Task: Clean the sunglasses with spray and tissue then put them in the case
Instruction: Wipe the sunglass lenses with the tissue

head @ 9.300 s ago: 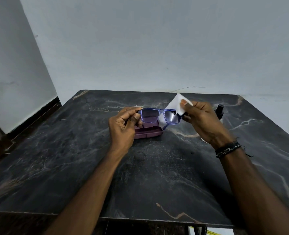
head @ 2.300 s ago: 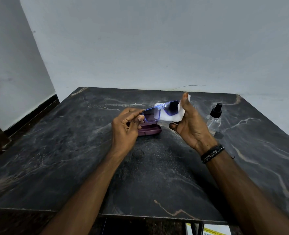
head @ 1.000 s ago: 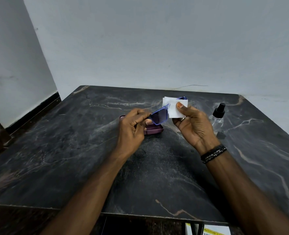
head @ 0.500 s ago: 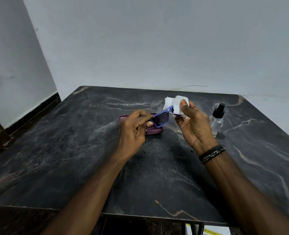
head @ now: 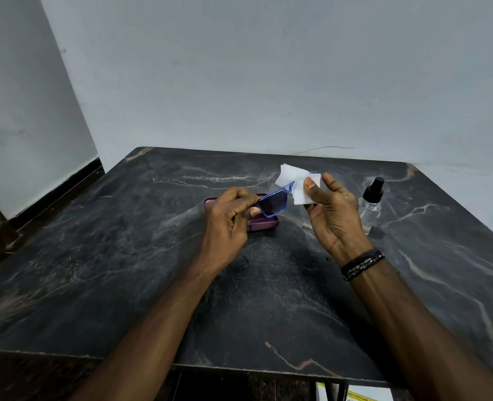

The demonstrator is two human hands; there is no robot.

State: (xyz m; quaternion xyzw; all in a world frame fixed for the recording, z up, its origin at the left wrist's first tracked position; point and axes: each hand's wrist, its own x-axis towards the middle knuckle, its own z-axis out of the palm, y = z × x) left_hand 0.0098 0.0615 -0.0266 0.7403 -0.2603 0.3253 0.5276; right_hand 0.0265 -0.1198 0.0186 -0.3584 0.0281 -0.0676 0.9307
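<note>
Sunglasses held above a dark marble bench (head: 123,256) and wiped with tissue.

The blue-framed sunglasses (head: 272,204) are pinched at one end by the left hand (head: 228,224), fingers curled, above the open purple case (head: 261,222). Their far end is wrapped in white tissue (head: 299,185), pinched by the right hand (head: 333,215). The spray bottle (head: 372,198) is stood upright just beside that hand.

The table (head: 123,256) is dark veined stone, dull and faintly speckled. The sunglasses (head: 272,205) look like translucent blue plastic with glossy tinted lenses — the tissue (head: 300,186) soft white paper. The spray bottle (head: 371,202) is clear plastic with a black cap — the case (head: 261,224) smooth matt purple.
</note>
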